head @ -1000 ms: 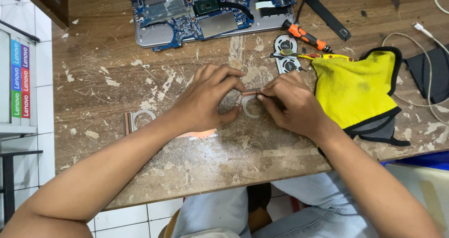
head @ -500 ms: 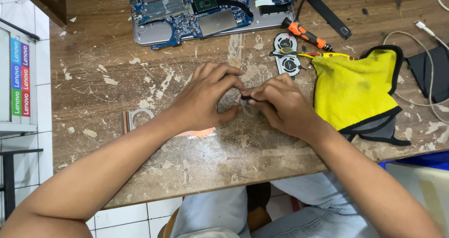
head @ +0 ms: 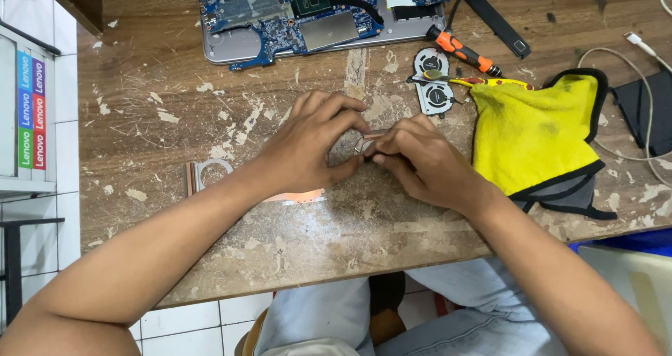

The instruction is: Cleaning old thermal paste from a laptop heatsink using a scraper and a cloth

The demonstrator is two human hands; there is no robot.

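Both hands meet over the middle of a worn wooden table (head: 231, 244). My left hand (head: 308, 146) curls around a small round metal part (head: 365, 144), fingers arched over its top. My right hand (head: 420, 161) pinches the same part from the right with thumb and fingertips. Most of the part is hidden by the fingers. Under my left wrist lies a copper heat-pipe plate (head: 204, 176), its far end covered by the hand.
An opened laptop with a blue circuit board (head: 318, 16) lies at the back. Two small fans (head: 432, 83), an orange-handled screwdriver (head: 462, 50), a yellow cloth (head: 535, 135), a white cable (head: 616, 55) and a dark device (head: 647, 111) sit to the right.
Both hands have shifted slightly toward the back of the table with the round part, and the fingers have closed tighter over it.
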